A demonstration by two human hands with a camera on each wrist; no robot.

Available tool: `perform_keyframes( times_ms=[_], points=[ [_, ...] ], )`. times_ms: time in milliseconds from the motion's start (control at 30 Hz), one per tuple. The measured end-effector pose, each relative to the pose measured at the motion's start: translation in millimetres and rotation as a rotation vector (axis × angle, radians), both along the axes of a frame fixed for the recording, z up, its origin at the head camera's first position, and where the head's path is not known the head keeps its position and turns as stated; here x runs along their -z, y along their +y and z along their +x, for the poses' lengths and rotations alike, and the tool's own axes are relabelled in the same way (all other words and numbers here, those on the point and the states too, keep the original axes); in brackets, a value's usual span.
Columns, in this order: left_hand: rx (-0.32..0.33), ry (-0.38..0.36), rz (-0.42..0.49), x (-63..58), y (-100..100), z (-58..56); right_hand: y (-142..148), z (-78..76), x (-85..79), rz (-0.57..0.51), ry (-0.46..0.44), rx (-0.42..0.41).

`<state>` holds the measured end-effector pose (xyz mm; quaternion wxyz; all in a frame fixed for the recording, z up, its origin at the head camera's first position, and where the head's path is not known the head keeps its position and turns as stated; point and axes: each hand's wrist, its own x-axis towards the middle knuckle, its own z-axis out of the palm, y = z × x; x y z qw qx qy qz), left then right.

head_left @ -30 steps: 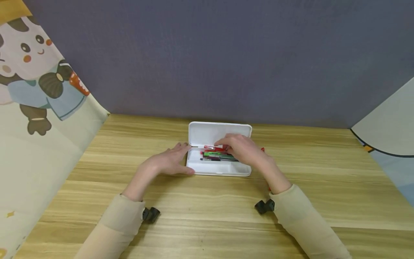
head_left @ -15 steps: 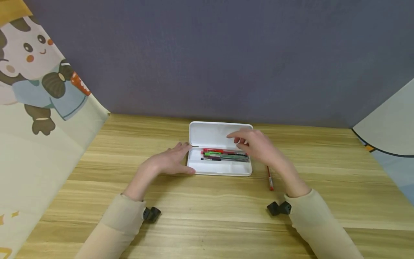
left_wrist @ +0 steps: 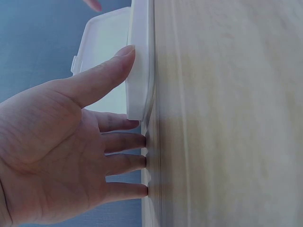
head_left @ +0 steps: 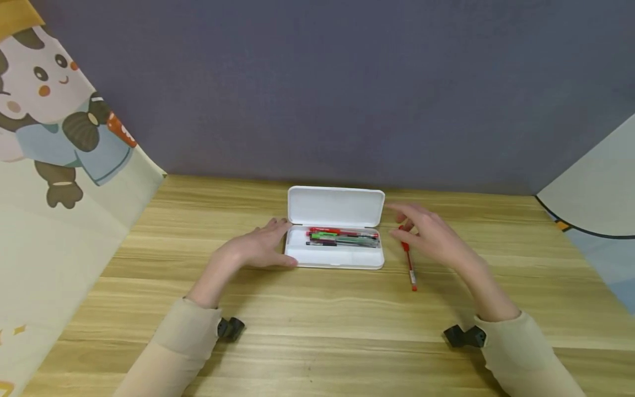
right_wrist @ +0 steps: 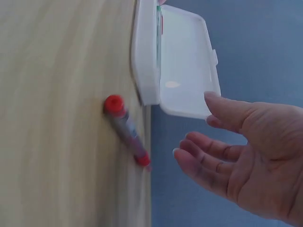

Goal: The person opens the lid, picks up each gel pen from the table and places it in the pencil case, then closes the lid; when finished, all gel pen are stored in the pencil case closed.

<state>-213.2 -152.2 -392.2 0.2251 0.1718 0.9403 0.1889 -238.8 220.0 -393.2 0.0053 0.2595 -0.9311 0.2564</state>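
A white pencil case [head_left: 327, 258] lies with its lid [head_left: 337, 207] raised at the back. Several pens [head_left: 342, 237], red, green and dark, fill its rear compartment. My left hand [head_left: 258, 247] rests at the case's left end, thumb on the front corner; in the left wrist view the fingers [left_wrist: 124, 142] are straight and spread, their tips at the tabletop. Just right of the case, my right hand [head_left: 431, 234] hovers with loosely bent fingers and holds nothing. Below it a red pen [head_left: 409, 262] lies on the table, its far end partly overlapped by the fingers.
The wood-grain table [head_left: 317, 331] meets a dark blue-grey panel [head_left: 337, 94] just behind the case. A cartoon-printed cloth [head_left: 64, 143] hangs on the left, and a pale cloth [head_left: 600, 193] on the right. Black wrist mounts [head_left: 230, 329] sit at both cuffs.
My right hand has let go of a red pen in the case and moved right, over the loose red pen, which it now leaves mostly uncovered. The left hand has stayed in place.
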Motion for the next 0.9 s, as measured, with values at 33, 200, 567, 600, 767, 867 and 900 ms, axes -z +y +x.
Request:
perform_keyframes(
  times_ms=[33, 200, 567, 600, 767, 867, 900],
  points=[
    [-0.001, 0.002, 0.001, 0.0, 0, -0.3, 3, 0.2, 0.8, 0.004, -0.019, 0.004],
    [-0.004, 0.003, 0.006, 0.7, 3, -2.1, 12, -2.3, 5.5, -0.011, -0.083, 0.018],
    [-0.019, -0.007, 0.004, -0.1, 7, -6.4, 22, -11.5, 2.7, -0.022, -0.398, 0.076],
    [-0.020, -0.007, 0.004, -0.2, 7, -6.7, 22, -12.6, 3.3, -0.016, -0.419, 0.079],
    [-0.025, -0.003, 0.004, -0.2, 9, -8.5, 22, -17.6, 5.5, -0.020, -0.493, 0.083],
    [-0.029, -0.001, 0.002, 0.0, 9, -9.5, 21, -20.5, 6.8, -0.026, -0.526, 0.073],
    [-0.031, -0.001, 0.002, 0.0, 10, -9.8, 21, -21.6, 7.3, -0.022, -0.531, 0.066]
  ],
)
